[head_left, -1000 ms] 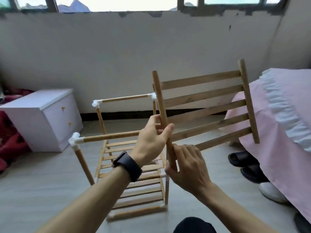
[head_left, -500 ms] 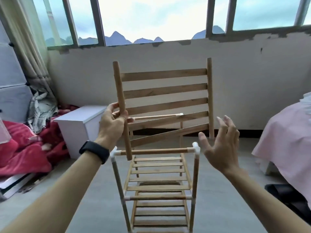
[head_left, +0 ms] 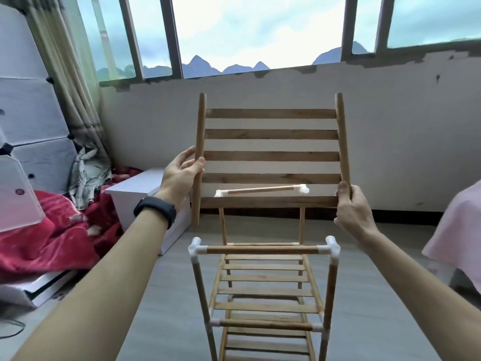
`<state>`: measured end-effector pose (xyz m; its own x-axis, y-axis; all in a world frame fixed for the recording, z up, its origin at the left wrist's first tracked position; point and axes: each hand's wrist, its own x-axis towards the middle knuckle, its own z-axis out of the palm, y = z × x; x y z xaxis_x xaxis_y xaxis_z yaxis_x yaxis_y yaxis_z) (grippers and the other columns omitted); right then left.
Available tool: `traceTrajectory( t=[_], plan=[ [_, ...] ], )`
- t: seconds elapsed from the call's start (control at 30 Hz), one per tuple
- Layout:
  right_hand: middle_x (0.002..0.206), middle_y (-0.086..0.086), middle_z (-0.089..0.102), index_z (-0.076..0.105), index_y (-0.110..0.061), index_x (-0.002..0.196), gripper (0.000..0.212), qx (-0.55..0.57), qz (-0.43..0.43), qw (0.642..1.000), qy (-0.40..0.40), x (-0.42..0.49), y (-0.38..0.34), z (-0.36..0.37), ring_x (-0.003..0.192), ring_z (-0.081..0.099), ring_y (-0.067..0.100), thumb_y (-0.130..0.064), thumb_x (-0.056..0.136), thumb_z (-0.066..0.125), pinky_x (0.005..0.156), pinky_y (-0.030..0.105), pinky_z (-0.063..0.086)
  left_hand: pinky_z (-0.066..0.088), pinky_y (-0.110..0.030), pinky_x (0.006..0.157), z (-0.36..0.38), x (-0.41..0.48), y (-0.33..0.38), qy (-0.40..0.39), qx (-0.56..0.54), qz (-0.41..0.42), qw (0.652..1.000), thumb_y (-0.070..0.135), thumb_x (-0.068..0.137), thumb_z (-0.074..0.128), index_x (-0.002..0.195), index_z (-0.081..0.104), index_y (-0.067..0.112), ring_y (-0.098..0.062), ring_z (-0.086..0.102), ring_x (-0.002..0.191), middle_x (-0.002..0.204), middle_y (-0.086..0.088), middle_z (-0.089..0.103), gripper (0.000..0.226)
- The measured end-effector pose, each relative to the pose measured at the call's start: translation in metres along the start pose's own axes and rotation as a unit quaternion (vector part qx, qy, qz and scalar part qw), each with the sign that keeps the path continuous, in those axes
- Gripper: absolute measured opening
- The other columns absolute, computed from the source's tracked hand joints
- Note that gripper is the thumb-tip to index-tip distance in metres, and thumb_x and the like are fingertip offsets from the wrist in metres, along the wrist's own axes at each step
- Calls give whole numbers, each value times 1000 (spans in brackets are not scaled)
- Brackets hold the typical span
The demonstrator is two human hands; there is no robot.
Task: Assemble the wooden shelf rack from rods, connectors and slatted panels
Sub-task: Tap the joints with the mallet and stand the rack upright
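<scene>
I hold a wooden slatted panel (head_left: 270, 134) upright in the air, level, above the rack. My left hand (head_left: 182, 175) grips its left side rod near the middle. My right hand (head_left: 350, 204) grips the lower end of its right side rod. Below stands the partly built rack frame (head_left: 263, 290), made of wooden rods and white plastic connectors, with slatted shelves at lower levels. Its near top rod (head_left: 263, 249) ends in white corner connectors (head_left: 195, 247) with open sockets facing up. The far top rod (head_left: 261, 191) shows through the panel's slats.
A white low cabinet (head_left: 138, 190) stands left of the rack on the grey floor. Red bedding (head_left: 46, 238) and crumpled cloth lie further left, beside stacked white cube boxes (head_left: 28, 131). A pink bedcover (head_left: 460, 230) comes in from the right. A wall with windows lies behind.
My right hand, open beside the panel half a second ago, now grips its right rod. The panel has swung from tilted to level and square over the rack. My view has tilted upward.
</scene>
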<state>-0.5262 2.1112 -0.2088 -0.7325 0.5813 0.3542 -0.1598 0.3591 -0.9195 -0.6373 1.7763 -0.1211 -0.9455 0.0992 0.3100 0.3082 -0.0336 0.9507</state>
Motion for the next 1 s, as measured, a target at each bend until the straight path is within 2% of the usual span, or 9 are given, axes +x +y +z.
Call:
traceTrajectory(
  t=[0.07, 0.13, 0.27, 0.33, 0.47, 0.57, 0.63, 0.8, 1.0],
  plan=[
    [76, 3, 50, 49, -23, 99, 35, 12, 18, 1000, -2, 8, -3, 5, 60, 52, 16, -53, 107, 31, 55, 36, 53, 48, -45, 104, -3, 3, -10, -5, 63, -48, 997, 36, 100, 59, 133, 56, 17, -24, 63, 116, 122, -4, 65, 39],
    [72, 2, 50, 49, -22, 99, 35, 18, 35, 999, 1, 13, 0, 10, 54, 51, 14, -51, 107, 32, 48, 31, 51, 49, -47, 95, -7, -5, -29, -50, 116, -129, 984, 44, 103, 50, 123, 59, 16, -24, 70, 103, 106, -3, 74, 35],
    [71, 2, 52, 55, -16, 110, 40, 8, 62, 998, -15, 19, 19, 19, 60, 52, 18, -51, 107, 36, 61, 40, 49, 48, -39, 78, -16, -16, -67, -88, 117, -180, 973, 39, 107, 42, 122, 61, 15, -17, 75, 89, 97, 6, 78, 34],
    [76, 1, 51, 54, -15, 117, 36, -3, 77, 996, -35, 21, 28, 22, 67, 51, 18, -45, 107, 38, 69, 41, 48, 46, -38, 80, -19, -19, -80, -75, 111, -181, 974, 39, 106, 45, 121, 60, 21, -18, 70, 97, 97, 9, 77, 28],
    [86, 1, 49, 54, -15, 125, 29, 14, 107, 989, -96, 22, 40, 23, 76, 49, 16, -37, 108, 43, 68, 30, 42, 43, -39, 84, -25, -19, -100, -51, 85, -212, 972, 44, 101, 52, 114, 67, 26, -21, 63, 107, 100, 10, 76, 27],
    [104, 0, 61, 51, -31, 123, 21, -7, 99, 987, -126, 17, 44, 21, 93, 64, 18, -42, 107, 43, 73, 33, 49, 49, -43, 90, -28, -16, -111, -50, 44, -242, 968, 48, 97, 56, 117, 69, 22, -22, 68, 104, 98, 12, 77, 35],
    [104, 4, 68, 53, -37, 122, 20, 4, 116, 986, -122, 13, 47, 22, 90, 68, 20, -45, 106, 44, 70, 35, 52, 50, -48, 95, -28, -14, -117, -50, 22, -243, 969, 47, 96, 59, 120, 68, 24, -24, 70, 102, 101, 10, 77, 34],
    [90, 10, 67, 58, -28, 120, 25, 29, 143, 986, -83, 7, 54, 29, 56, 51, 12, -45, 106, 46, 49, 28, 46, 57, -34, 65, -20, -13, -130, -17, -54, -265, 963, 33, 97, 64, 116, 69, 11, -24, 70, 88, 95, -2, 77, 30],
    [88, 9, 71, 58, -29, 106, 18, 14, 161, 982, -100, 7, 57, 28, 61, 51, 15, -40, 108, 44, 56, 29, 46, 51, -19, 49, -13, -18, -146, 12, -94, -315, 944, 24, 102, 55, 112, 61, 1, -8, 56, 53, 83, -6, 69, 26]
  ],
)
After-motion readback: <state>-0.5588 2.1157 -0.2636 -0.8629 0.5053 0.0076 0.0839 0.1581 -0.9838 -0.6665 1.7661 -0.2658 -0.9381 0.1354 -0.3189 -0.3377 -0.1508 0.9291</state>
